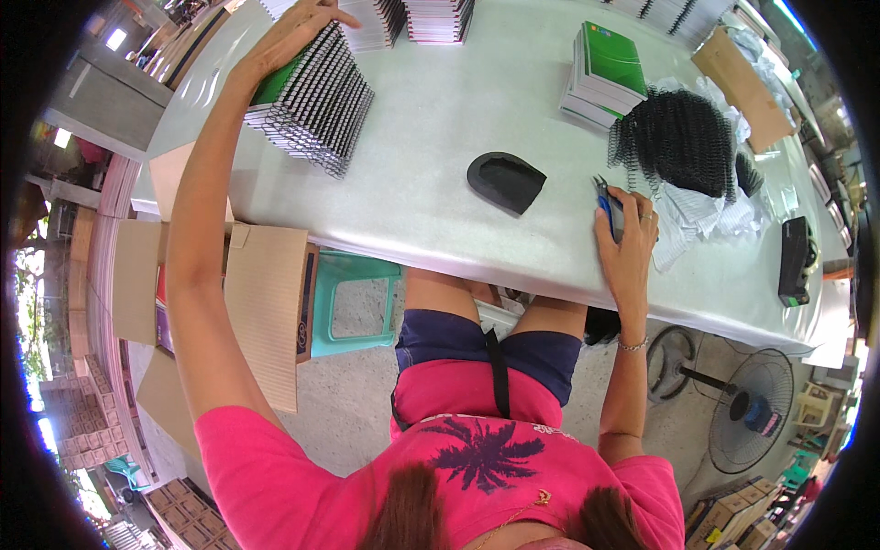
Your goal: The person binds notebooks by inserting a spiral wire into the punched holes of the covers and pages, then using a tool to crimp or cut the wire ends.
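Observation:
My left hand reaches to the far left and lies on the top of a stack of spiral-bound notebooks, fingers stretched out. The notebooks have green covers, and their black wire spines face the table's middle. My right hand rests on the table, its fingers round the blue handles of a pair of small cutting pliers. The pliers' jaws point away from me. Left of them lies a flat black piece with one rounded end. Beyond my right hand sits a heap of black spiral binding coils.
Green-covered books are stacked at the back right, and more piles stand at the far edge. A black tape dispenser sits on the right. Below the table are an open carton, a green stool and a fan.

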{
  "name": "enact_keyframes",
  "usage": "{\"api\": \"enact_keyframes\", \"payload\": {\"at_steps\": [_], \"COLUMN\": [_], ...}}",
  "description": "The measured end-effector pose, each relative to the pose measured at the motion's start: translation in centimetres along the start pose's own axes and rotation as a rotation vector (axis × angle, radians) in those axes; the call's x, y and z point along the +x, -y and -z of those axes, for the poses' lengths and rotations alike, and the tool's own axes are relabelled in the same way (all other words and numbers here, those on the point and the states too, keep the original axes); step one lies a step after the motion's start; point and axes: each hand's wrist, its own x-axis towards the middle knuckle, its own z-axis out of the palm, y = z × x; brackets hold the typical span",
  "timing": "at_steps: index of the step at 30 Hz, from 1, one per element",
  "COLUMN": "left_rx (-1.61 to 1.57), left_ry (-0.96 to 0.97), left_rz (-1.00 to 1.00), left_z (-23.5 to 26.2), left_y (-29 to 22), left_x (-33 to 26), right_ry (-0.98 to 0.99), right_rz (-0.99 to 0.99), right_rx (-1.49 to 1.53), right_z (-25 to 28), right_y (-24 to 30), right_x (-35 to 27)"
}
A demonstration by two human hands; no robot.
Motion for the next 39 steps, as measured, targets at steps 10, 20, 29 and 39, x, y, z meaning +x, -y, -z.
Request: {"api": "enact_keyframes", "payload": {"at_steps": [10, 20, 29, 39], "left_rx": [-0.091, -0.113, -0.184, 0.142], "left_ry": [0.105, 0.075, 0.022, 0.010], "left_rz": [0.238, 0.200, 0.214, 0.273], "left_z": [-0.6, -0.1, 0.2, 1.6], "left_y": [-3.3, -2.9, -3.6, -9.0], "left_x": [-1.6, -1.4, -1.9, 0.0], "right_ry": [-0.009, -0.081, -0.238, 0.037], "right_rz": [-0.027, 0.045, 0.031, -0.296], "right_rx": [-0.014, 0.208, 0.318, 0.331], "right_z": [0.2, 2.1, 2.1, -1.2], "right_y": [-0.2, -0.1, -1.2, -5.5], "right_x": [0.1, 3.1, 16.1, 21.0]}}
